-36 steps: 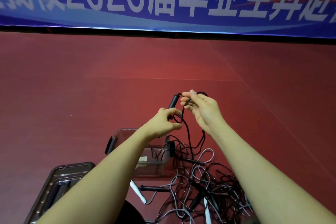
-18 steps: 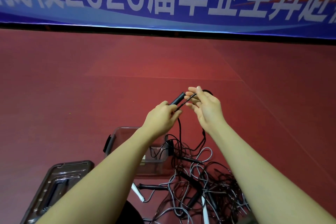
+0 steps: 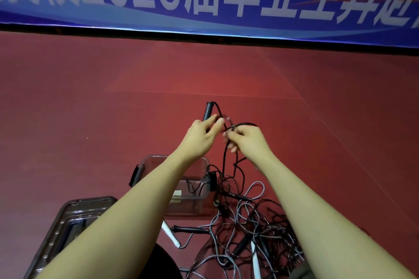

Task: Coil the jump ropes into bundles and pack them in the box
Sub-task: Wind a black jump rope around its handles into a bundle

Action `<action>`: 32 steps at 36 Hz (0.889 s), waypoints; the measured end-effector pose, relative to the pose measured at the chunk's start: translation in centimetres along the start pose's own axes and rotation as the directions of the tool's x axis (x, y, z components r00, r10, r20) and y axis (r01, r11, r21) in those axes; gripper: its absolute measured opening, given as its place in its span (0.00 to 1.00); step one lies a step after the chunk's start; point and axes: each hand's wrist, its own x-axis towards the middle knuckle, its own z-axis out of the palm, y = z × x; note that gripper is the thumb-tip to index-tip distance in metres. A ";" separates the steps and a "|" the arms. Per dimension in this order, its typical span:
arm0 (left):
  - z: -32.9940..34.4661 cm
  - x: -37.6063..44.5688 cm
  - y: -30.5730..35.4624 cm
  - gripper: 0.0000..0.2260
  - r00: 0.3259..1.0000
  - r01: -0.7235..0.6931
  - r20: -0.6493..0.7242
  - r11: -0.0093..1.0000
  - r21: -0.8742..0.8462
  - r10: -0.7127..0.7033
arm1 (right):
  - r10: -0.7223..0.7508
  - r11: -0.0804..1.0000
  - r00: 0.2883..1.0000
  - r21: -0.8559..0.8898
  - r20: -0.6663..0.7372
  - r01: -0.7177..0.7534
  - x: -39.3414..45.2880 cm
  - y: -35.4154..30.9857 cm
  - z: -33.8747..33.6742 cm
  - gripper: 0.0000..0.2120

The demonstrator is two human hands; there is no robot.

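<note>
1. Left hand grips one black handle, fingers curled round it, tip pointing up.
2. Right hand pinches that rope's black cord, fingers bunched together.
3. One clear box sits on the red floor, and its one lid lies left of it.
4. The tangled rope pile lies right of the box; can't count the ropes.

The box is see-through plastic, smooth and a bit shiny. Its lid on the near left is clear shiny plastic with ridges. The ropes look like smooth, thin plastic cord, black and grey. The floor is red and matt.
</note>
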 end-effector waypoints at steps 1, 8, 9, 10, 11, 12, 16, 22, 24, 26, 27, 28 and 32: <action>0.0 -0.2 0.2 0.24 1.000 0.018 0.016 1.000 -0.001 -0.018 | 0.009 0.996 0.998 0.091 -0.055 -0.005 0.2 -0.1 0.0 0.10; 0.1 -1.0 -0.6 0.07 0.988 -0.078 0.143 0.992 0.097 0.064 | 0.141 0.720 0.966 0.692 -0.217 0.051 0.5 -1.9 -0.7 0.10; 0.3 -0.9 -0.7 0.12 0.989 -0.099 0.122 0.989 0.113 0.085 | 0.159 0.676 0.962 0.734 -0.222 0.058 0.5 -2.1 -0.9 0.10; 0.4 -0.8 -0.8 0.17 0.989 -0.115 0.102 0.986 0.122 0.103 | 0.172 0.645 0.959 0.762 -0.225 0.062 0.4 -2.2 -0.9 0.10; 0.4 -0.7 -0.7 0.20 0.990 -0.122 0.084 0.987 0.103 0.114 | 0.181 0.626 0.957 0.777 -0.225 0.065 0.4 -2.2 -1.0 0.09; 0.4 -0.7 -0.5 0.21 0.990 -0.129 0.064 0.989 0.073 0.124 | 0.185 0.616 0.956 0.785 -0.228 0.069 0.4 -2.2 -1.0 0.09; 0.1 -0.6 -0.3 0.20 0.998 -0.063 0.005 0.997 -0.050 0.063 | 0.175 0.676 0.961 0.736 -0.214 0.040 0.6 -1.9 -1.0 0.08; -0.3 -0.1 -0.1 0.13 0.995 -0.035 -0.100 0.993 -0.113 0.024 | 0.127 0.973 0.982 0.174 0.142 -0.151 0.0 -0.4 -0.5 0.11; -0.3 0.0 0.1 0.15 0.994 -0.049 -0.106 0.989 -0.139 0.034 | 0.116 0.992 0.957 -0.082 0.266 -0.098 -0.3 0.1 0.2 0.15; -0.4 0.2 0.4 0.17 0.993 -0.065 -0.105 0.983 -0.173 0.048 | 0.106 0.980 0.948 -0.193 0.299 -0.048 -0.4 0.5 1.0 0.16; -0.5 0.3 0.6 0.17 0.993 -0.073 -0.104 0.981 -0.182 0.055 | 0.086 0.978 0.957 -0.207 0.278 -0.028 -0.4 0.5 1.3 0.15; -0.5 0.5 0.6 0.18 0.992 -0.081 -0.107 0.979 -0.187 0.061 | 0.061 0.978 0.968 -0.207 0.243 -0.010 -0.3 0.5 1.5 0.12; -0.7 0.4 1.0 0.18 0.991 -0.092 -0.112 0.976 -0.199 0.070 | -0.003 0.975 0.995 -0.223 0.100 0.025 0.3 0.5 1.9 0.07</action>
